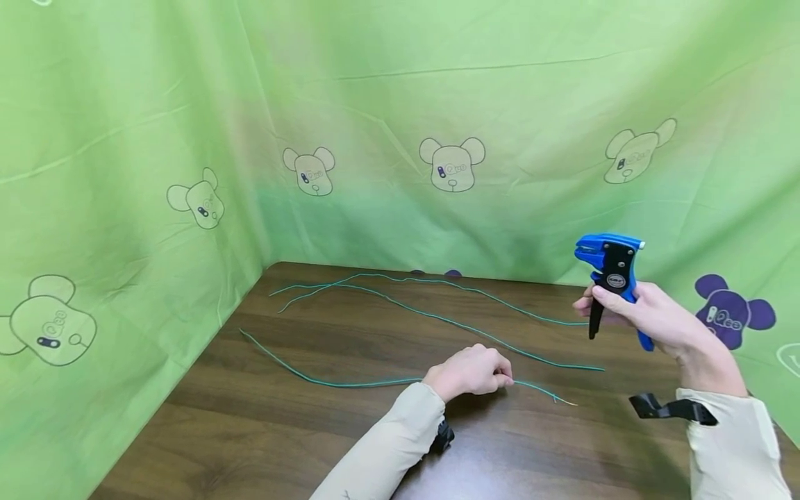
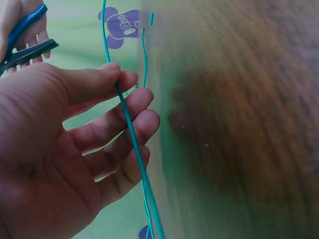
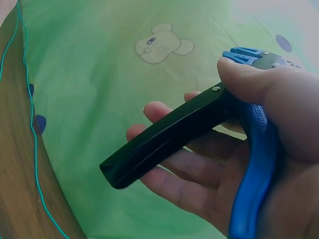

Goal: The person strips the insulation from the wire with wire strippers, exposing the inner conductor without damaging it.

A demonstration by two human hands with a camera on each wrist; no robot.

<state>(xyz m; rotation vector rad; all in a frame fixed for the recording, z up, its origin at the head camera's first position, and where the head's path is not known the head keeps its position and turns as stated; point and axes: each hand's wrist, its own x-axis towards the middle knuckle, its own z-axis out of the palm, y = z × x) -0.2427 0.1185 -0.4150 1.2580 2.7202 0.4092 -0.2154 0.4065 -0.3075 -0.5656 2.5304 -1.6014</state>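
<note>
My left hand [image 1: 471,371] pinches a thin green wire [image 1: 356,385] between thumb and index finger, low over the table. In the left wrist view the wire [image 2: 133,137] runs across the other, loosely bent fingers. Its right end [image 1: 570,402] looks bare and pale, with a small green bit beside it. Raised at the right, my right hand [image 1: 669,319] holds a blue and black wire stripper [image 1: 615,264], nose pointing left. The right wrist view shows the fingers around its black handle [image 3: 164,137] and the palm against the blue handle [image 3: 254,174]. The handles stand apart.
Two more green wires lie on the brown wooden table [image 1: 206,423]: a middle one [image 1: 450,321] and a rear one [image 1: 494,297], crossing near their left ends. A green cloth [image 1: 387,90] with bear-head prints hangs behind and on both sides.
</note>
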